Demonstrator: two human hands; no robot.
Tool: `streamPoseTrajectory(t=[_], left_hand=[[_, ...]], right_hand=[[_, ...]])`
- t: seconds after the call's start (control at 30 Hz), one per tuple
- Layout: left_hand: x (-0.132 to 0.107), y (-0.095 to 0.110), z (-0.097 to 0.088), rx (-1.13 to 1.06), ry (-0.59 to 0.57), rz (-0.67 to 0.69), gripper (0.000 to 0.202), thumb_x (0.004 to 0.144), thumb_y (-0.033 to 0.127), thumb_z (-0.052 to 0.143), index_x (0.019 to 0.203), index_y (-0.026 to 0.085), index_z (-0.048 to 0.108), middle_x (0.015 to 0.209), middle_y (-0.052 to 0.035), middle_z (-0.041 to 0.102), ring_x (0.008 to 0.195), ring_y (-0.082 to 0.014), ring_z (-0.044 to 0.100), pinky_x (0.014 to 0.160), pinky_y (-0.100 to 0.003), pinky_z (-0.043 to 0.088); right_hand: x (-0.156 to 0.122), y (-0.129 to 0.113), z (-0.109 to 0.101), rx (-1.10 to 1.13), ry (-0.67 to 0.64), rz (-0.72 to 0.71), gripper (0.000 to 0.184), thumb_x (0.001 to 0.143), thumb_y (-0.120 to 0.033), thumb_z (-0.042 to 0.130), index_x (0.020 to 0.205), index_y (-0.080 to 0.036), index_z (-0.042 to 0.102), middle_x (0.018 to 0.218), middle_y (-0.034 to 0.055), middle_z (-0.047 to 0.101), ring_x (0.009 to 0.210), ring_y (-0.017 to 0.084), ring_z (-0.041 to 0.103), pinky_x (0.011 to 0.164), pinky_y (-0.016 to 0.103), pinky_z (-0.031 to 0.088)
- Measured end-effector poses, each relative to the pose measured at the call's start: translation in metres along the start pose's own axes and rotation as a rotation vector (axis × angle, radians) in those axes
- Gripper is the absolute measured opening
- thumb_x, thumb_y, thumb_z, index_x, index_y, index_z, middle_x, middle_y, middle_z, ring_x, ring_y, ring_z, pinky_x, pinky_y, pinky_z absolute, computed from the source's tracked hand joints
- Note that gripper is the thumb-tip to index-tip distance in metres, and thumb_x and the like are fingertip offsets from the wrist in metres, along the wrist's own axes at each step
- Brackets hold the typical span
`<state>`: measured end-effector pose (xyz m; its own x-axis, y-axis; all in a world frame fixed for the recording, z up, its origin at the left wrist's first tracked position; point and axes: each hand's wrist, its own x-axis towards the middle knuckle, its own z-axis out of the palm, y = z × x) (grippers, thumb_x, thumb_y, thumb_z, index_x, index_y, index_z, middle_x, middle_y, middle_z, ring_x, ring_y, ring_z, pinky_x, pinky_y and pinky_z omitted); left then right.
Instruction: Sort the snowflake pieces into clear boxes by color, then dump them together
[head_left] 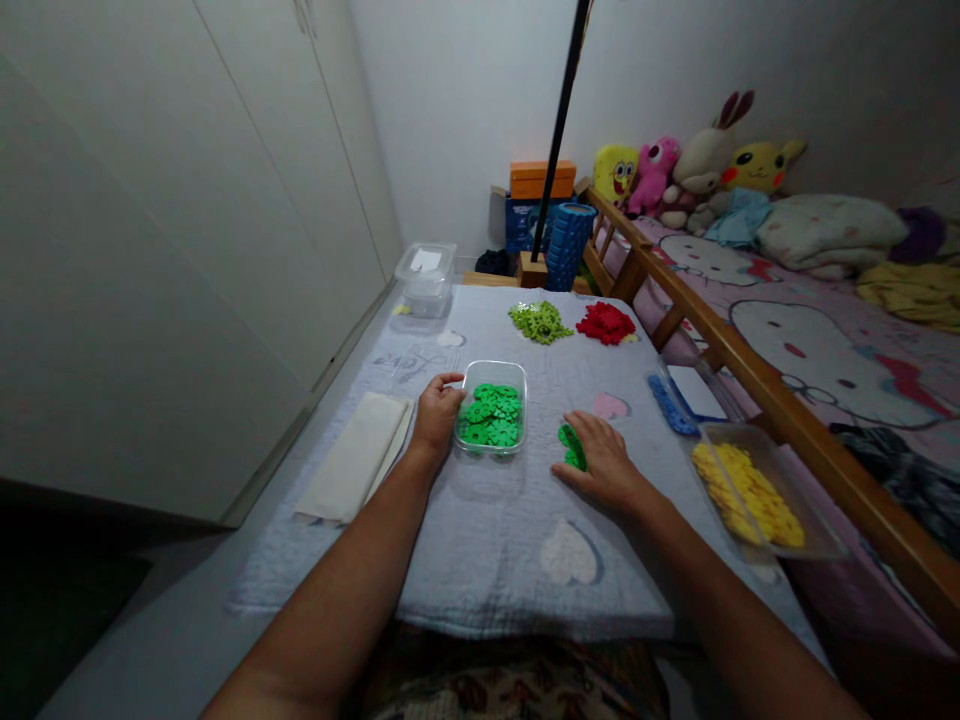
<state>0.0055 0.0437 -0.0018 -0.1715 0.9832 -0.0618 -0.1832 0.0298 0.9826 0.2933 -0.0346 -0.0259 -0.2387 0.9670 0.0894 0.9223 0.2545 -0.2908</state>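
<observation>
A clear plastic container [491,366] stands at the middle of the table, with many green snowflake-shaped plastic discs [491,418] heaped inside. My left hand [439,408] grips its left side, fingers at the wall and rim. To the right of the container, my right hand [598,452] curls over a small bunch of green discs [571,447] at the tabletop. Thumb and fingers close around that bunch, and the palm hides part of it. Whether the bunch still touches the cloth I cannot tell.
Lime-green pieces [540,322] and red pieces [606,323] lie in piles at the back. Boxes of yellow pieces [750,495] and blue pieces [671,403] line the right edge beside a wooden bed rail [690,310]. Folded cloth [356,455] and stacked clear boxes [426,280] sit left.
</observation>
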Motion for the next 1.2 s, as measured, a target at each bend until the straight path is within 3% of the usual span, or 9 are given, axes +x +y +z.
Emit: streamPoseTrajectory(t=[0.27,0.5,0.63,0.77,0.87,1.03,1.2], left_hand=[[0.001,-0.002,0.000,-0.003,-0.003,-0.006,0.043,0.061,0.034,0.068,0.100,0.017,0.063,0.053,0.0115,0.040,0.048,-0.0089,0.033,0.050,-0.021,0.027],[0.001,-0.004,-0.001,-0.001,0.000,0.001,0.040,0.061,0.033,0.068,0.098,0.018,0.064,0.053,0.0111,0.040,0.048,-0.0088,0.033,0.049,-0.021,0.025],[0.002,-0.003,-0.001,-0.012,0.005,-0.002,0.041,0.061,0.032,0.069,0.099,0.017,0.064,0.053,0.0112,0.040,0.047,-0.0086,0.033,0.048,-0.021,0.025],[0.001,-0.001,-0.001,-0.004,0.012,-0.001,0.039,0.061,0.030,0.069,0.098,0.017,0.065,0.053,0.0112,0.040,0.047,-0.0083,0.033,0.048,-0.021,0.025],[0.000,0.000,-0.001,0.000,0.013,0.002,0.038,0.062,0.030,0.069,0.098,0.017,0.066,0.053,0.0110,0.041,0.047,-0.0083,0.034,0.048,-0.021,0.026],[-0.001,0.000,0.000,-0.003,0.008,0.006,0.038,0.062,0.032,0.068,0.098,0.017,0.065,0.054,0.0105,0.042,0.048,-0.0090,0.035,0.049,-0.021,0.026],[-0.001,0.002,0.000,-0.001,0.004,0.008,0.038,0.062,0.031,0.068,0.097,0.017,0.065,0.054,0.0100,0.044,0.048,-0.0093,0.037,0.049,-0.022,0.026]], right_hand=[[0.019,0.007,0.021,0.122,0.137,-0.107,0.073,0.091,-0.045,0.066,0.155,-0.019,0.042,0.152,0.0202,0.054,0.142,0.036,0.048,0.120,0.058,0.037],[0.060,-0.005,0.025,0.253,0.173,-0.066,0.078,0.085,-0.038,0.071,0.154,-0.019,0.042,0.148,0.0206,0.055,0.138,0.036,0.051,0.118,0.058,0.040],[0.073,-0.010,0.018,0.379,0.219,-0.041,0.072,0.088,-0.041,0.065,0.153,-0.019,0.043,0.145,0.0186,0.056,0.135,0.031,0.054,0.116,0.051,0.043],[0.074,0.004,-0.002,0.358,0.251,0.036,0.048,0.095,-0.037,0.049,0.139,-0.019,0.059,0.135,0.0154,0.063,0.131,0.027,0.057,0.115,0.045,0.043],[0.070,0.019,-0.009,0.245,0.230,0.089,0.038,0.091,-0.033,0.053,0.122,-0.019,0.070,0.126,0.0145,0.068,0.124,0.029,0.060,0.111,0.046,0.044],[0.063,0.031,0.003,0.135,0.206,0.132,0.030,0.086,-0.037,0.064,0.109,-0.022,0.075,0.124,0.0128,0.069,0.118,0.031,0.060,0.106,0.048,0.043],[0.061,0.031,0.012,0.184,0.219,0.114,0.023,0.086,-0.037,0.066,0.103,-0.025,0.075,0.121,0.0101,0.070,0.118,0.029,0.059,0.105,0.047,0.041]])
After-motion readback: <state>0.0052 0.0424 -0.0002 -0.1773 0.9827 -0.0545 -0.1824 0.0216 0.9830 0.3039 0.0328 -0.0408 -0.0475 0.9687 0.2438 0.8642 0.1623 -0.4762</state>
